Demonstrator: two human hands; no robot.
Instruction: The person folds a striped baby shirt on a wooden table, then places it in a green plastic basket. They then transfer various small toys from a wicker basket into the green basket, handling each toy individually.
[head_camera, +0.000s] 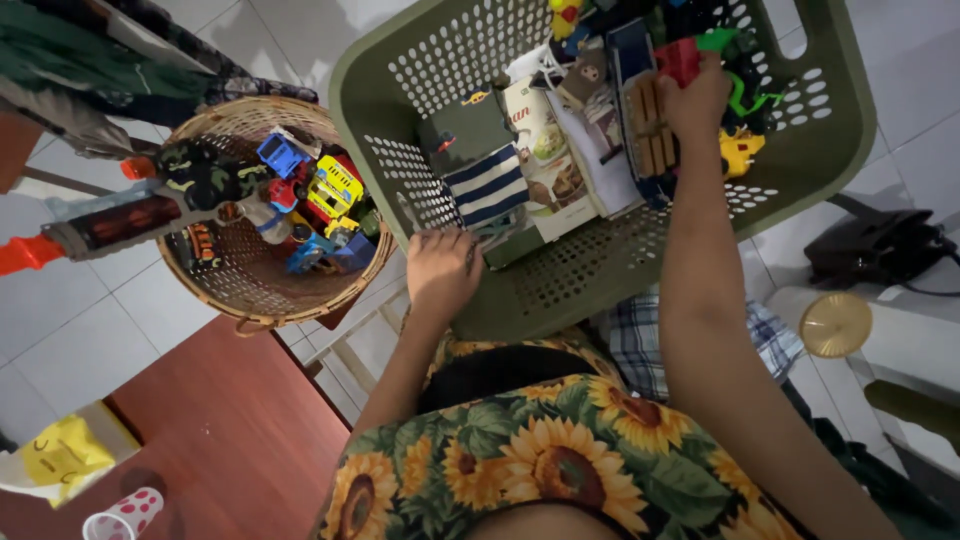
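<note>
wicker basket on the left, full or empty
Full: the wicker basket is heaped with toy vehicles, and a toy gun lies across its rim.

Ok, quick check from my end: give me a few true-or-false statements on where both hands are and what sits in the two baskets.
1. The right hand reaches among toys at the far side of the green perforated basket. True.
2. The left hand is inside the wicker basket. False: it rests at the green basket's near edge, beside a blue-and-white striped item.
3. The wicker basket holds toy vehicles, including a yellow one. True.
4. The green basket is empty. False: it holds booklets and toys.
</note>
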